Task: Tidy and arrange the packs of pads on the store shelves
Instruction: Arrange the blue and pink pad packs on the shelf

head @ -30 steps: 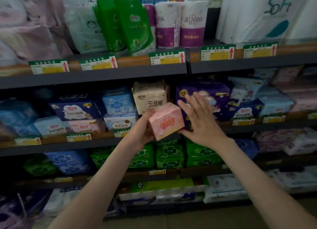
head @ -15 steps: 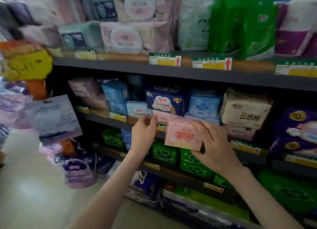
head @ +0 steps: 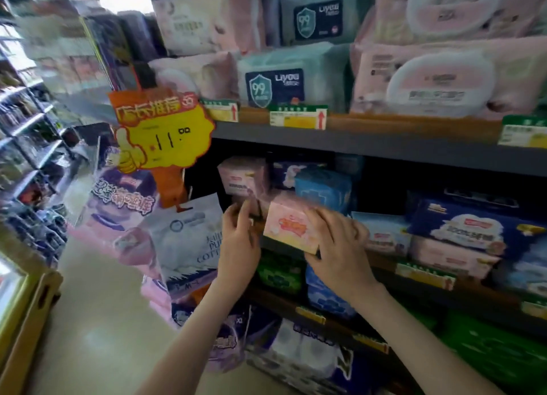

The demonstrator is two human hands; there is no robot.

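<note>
A small pink pack of pads (head: pixel 288 226) with an orange label is held at the front of the middle shelf (head: pixel 384 269). My right hand (head: pixel 337 246) grips its right and lower edge. My left hand (head: pixel 239 237) is just left of the pack, fingers curled and touching another pink pack (head: pixel 251 205) low on the shelf; whether it grips it is unclear. Above that sits a pink pack (head: pixel 242 177), and to the right a light blue pack (head: pixel 324 187). Dark blue and pink packs (head: pixel 455 232) line the shelf further right.
An orange and yellow price sign (head: pixel 161 134) hangs at the shelf's left end above hanging bags of cotton pads (head: pixel 186 240). Wet-wipe packs (head: pixel 275 84) fill the upper shelf. Green packs (head: pixel 279 273) sit on the lower shelf. The aisle floor and a cardboard box (head: pixel 26 306) lie left.
The view has swung left along the shelf. My right hand has carried the pink pack to the shelf's left end, and my left hand has let it go and reached in beside it.
</note>
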